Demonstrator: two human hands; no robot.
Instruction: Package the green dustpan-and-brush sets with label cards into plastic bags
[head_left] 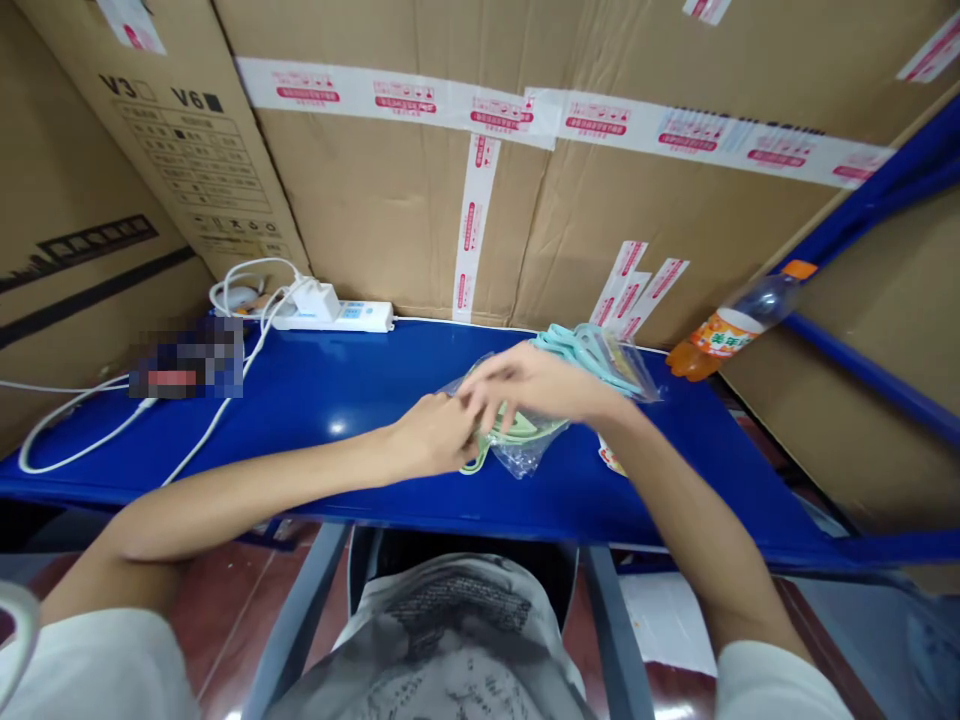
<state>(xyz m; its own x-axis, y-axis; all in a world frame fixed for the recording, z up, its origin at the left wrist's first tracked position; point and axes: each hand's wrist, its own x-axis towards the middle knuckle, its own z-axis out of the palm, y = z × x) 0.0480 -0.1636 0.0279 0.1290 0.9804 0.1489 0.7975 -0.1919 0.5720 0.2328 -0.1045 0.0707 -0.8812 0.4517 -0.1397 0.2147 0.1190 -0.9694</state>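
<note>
My left hand (439, 437) is closed, its fingers curled at the left end of a light-green plastic item (517, 428) with looped edges. Clear plastic wrapping (521, 460) lies around and under this item. My right hand (529, 382) reaches over from the right, its fingers apart and bent downward, slightly blurred, by the knuckles of my left hand. The right hand covers part of the green item. Just behind the right wrist lies a bundle of light-blue looped plastic pieces (581, 352) in a clear bag. Their exact kind cannot be made out.
An orange drink bottle (739, 325) leans at the right edge of the blue table (360, 375). A white power strip (360, 317) with a plug and white cables stands at the back left. Taped cardboard (390, 220) walls the back. A colourful card (611, 457) lies beside my right forearm.
</note>
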